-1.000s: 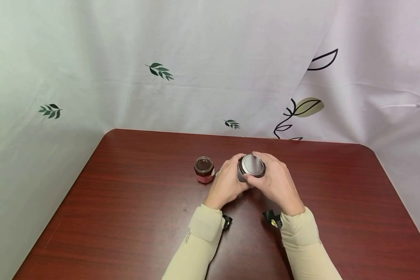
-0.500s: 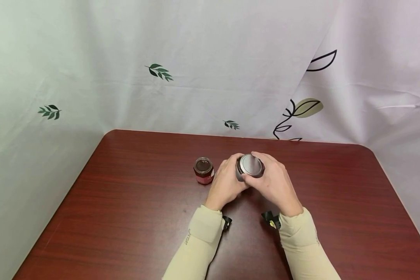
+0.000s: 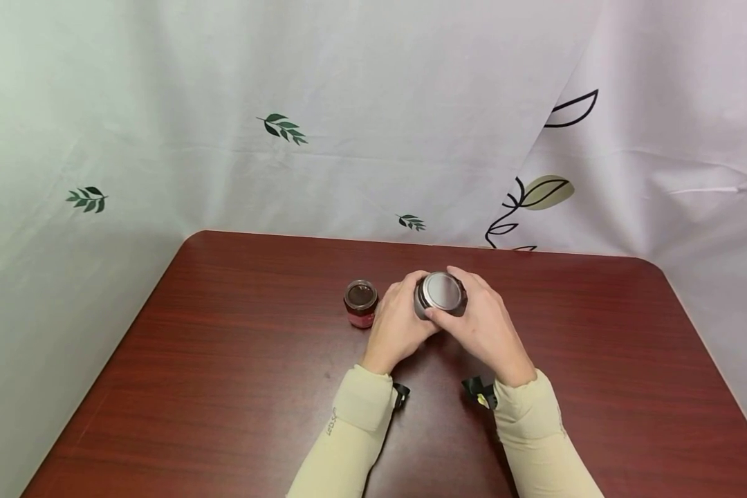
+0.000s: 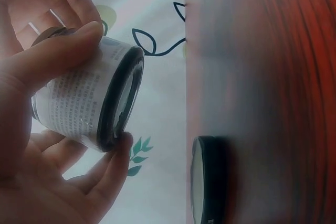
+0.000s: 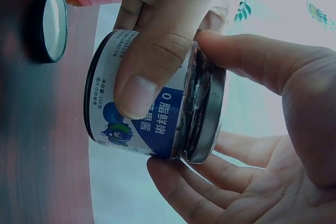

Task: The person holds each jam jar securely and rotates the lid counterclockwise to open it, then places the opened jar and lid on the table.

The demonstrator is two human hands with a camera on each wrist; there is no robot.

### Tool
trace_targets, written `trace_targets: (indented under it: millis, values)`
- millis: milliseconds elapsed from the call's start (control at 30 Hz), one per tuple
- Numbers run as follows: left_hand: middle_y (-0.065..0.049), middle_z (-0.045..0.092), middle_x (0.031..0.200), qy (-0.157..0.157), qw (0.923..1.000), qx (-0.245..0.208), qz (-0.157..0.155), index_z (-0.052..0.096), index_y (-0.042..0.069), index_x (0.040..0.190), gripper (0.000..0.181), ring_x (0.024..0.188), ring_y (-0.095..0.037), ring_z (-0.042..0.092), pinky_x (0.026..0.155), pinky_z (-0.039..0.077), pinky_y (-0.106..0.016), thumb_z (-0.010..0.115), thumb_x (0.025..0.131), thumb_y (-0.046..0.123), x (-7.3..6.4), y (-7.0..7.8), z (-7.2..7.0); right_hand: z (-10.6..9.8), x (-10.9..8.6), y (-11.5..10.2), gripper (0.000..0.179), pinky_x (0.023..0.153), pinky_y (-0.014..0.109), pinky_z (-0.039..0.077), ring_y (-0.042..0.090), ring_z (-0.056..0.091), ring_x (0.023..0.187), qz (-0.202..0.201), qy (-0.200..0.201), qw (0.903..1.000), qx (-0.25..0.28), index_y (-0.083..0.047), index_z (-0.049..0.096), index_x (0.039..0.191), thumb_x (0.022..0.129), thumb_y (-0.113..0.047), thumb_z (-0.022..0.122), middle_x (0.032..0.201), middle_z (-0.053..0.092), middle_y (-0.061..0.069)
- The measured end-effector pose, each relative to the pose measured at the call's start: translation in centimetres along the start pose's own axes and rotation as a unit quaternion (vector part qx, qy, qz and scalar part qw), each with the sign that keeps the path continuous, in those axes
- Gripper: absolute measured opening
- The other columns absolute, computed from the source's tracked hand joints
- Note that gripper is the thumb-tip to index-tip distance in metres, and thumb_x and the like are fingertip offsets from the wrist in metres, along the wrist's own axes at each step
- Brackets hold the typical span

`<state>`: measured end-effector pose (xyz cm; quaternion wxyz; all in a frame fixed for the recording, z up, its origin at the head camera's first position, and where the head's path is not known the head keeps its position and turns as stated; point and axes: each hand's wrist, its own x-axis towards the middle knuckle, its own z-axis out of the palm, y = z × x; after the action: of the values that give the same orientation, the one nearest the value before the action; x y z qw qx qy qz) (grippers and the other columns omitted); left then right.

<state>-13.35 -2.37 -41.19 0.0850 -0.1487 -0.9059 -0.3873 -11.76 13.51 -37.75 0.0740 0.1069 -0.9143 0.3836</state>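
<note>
A glass jar (image 5: 163, 121) with a white-and-blue blueberry label is held tilted above the table, between both hands. My left hand (image 3: 400, 324) grips its body, the thumb lying across the label in the right wrist view. My right hand (image 3: 488, 325) holds the silver lid (image 3: 442, 290) at its rim, with thumb and fingers on opposite sides. A strip of dark glass shows between label and lid. Left of my left hand stands a second jar (image 3: 361, 304), lidless, with dark contents and a red label.
A loose dark-rimmed lid (image 5: 51, 27) lies on the table near the red-label jar; my left hand hides it in the head view. The brown wooden table (image 3: 236, 360) meets a pale curtain (image 3: 348, 124) with printed leaves at its back edge.
Both hands and the held jar have shifted slightly left together. Each hand keeps its hold. The red-label jar stays in place.
</note>
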Motion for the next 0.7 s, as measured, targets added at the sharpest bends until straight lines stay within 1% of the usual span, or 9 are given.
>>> trace_targets:
  millis: [167,433,633,700]
  values:
    - [-0.005,0.068,0.122,0.009,1.0,-0.001,0.003,0.057,0.009,0.134,0.07,0.115,-0.026,0.06,0.095,0.048,-0.042,0.088,0.073,0.025,-0.01,0.07,-0.03,-0.03,-0.06,-0.05,0.074,0.102,0.052,0.041,0.037,0.055,0.122,0.001,0.002,1.0,-0.001,0.001,0.05,0.143,0.083,-0.028,0.083,0.137,0.056,0.02]
    - [-0.006,0.068,0.119,0.015,0.9999,-0.006,0.005,0.057,0.009,0.133,0.07,0.112,-0.024,0.062,0.093,0.05,-0.042,0.088,0.073,0.026,-0.02,0.01,-0.07,0.1,-0.1,-0.2,0.072,0.101,0.051,0.043,0.036,0.055,0.121,-0.01,0.025,0.9995,-0.018,0.001,0.054,0.139,0.084,-0.034,0.082,0.135,0.056,0.019]
    - [-0.005,0.068,0.118,0.017,0.9998,0.011,0.007,0.058,0.01,0.132,0.069,0.109,-0.023,0.063,0.089,0.051,-0.042,0.087,0.072,0.028,0.04,0.19,0.04,0.17,-0.1,-0.27,0.072,0.1,0.05,0.043,0.036,0.056,0.118,0.009,0.046,0.9986,-0.024,0.001,0.056,0.137,0.083,-0.04,0.082,0.132,0.058,0.02]
    - [-0.004,0.068,0.118,0.019,0.9997,0.014,0.007,0.058,0.012,0.132,0.069,0.109,-0.022,0.063,0.087,0.051,-0.042,0.087,0.072,0.028,0.05,0.24,0.14,0.21,-0.14,-0.3,0.071,0.097,0.051,0.044,0.036,0.057,0.114,0.02,0.056,0.9977,-0.031,0.001,0.057,0.136,0.084,-0.042,0.081,0.13,0.059,0.02]
